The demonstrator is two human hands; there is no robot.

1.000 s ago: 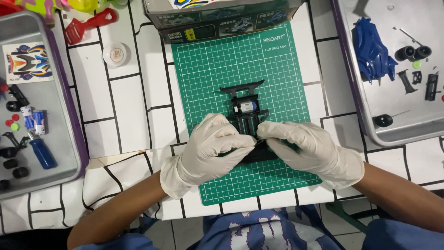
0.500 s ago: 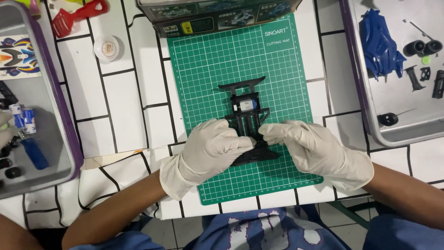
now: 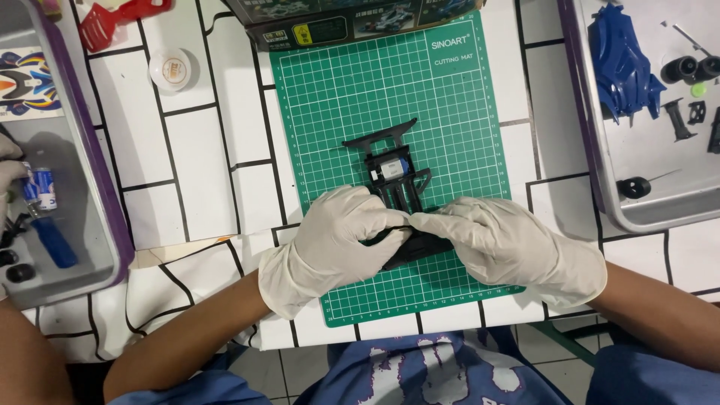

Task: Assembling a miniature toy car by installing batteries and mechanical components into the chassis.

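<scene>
While both gloved hands are clamped on the near end of the black toy-car chassis (image 3: 394, 199), the main thing is keeping it flat on the green cutting mat (image 3: 337, 112) so nothing twists. The left hand (image 3: 330, 247) is curled over the chassis's left side, fingers closed on it, and the right hand (image 3: 502, 244) pinches the opposite side with its fingertips (image 3: 424, 223) meeting the left's right at the middle. The bit they're pressing is hidden under the gloves, so I can't tell what exactly is being seated. I'd say squeeze evenly from both sides and go gently, since thin black plastic like that probably flexes or snaps if forced. The small silver motor (image 3: 390, 169) sits in the chassis just beyond the fingertips, with the bumper bar at the far end, so don't let the hands slide forward onto it

Around them: a kit box (image 3: 352, 22) lies past the far edge of the mat, a small round white tub (image 3: 169, 69) and red tool (image 3: 112, 19) are off beyond the left hand. A metal tray (image 3: 592, 150) beyond the right hand holds a blue car body shell (image 3: 622, 67) and black wheels (image 3: 694, 69). Another tray (image 3: 97, 172) out left holds a blue-handled tool (image 3: 52, 240) and a sticker sheet (image 3: 26, 82). Nothing really blocks the work, though the tablecloth is rumpled under the left wrist
</scene>
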